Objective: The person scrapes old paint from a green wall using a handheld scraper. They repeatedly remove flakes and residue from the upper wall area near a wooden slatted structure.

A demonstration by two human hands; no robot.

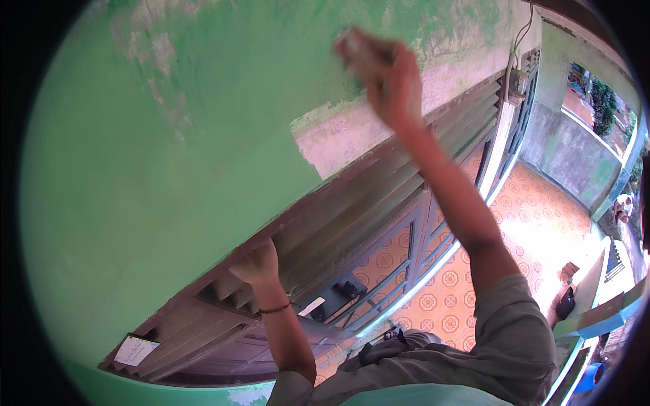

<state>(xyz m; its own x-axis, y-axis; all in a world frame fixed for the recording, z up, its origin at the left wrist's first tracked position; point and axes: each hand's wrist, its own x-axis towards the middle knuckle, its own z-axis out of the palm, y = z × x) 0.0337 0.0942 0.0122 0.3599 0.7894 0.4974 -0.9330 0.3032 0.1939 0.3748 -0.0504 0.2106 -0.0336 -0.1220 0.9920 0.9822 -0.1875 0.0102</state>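
High on the green painted wall (203, 128), my right hand (398, 88) is raised and smeared by motion. Its fingers are closed round a small object (351, 49) with a pale and reddish end, too blurred to name, held against or close to the paint. Just below it, a strip of bare pinkish plaster (338, 139) shows along the wall's lower edge. Lower down, my left hand (258, 262) grips the brown wooden vent frame (325, 196), its fingertips partly hidden among the slats. A dark bracelet (275, 309) circles that wrist.
Below the vent are glazed windows (386, 257) with reflections. Patterned orange tiles (447, 298) cover the floor far beneath. A white paper (135, 350) is fixed to the frame at lower left. An electrical box with wires (516, 84) hangs at upper right. Another person (621, 206) appears far right.
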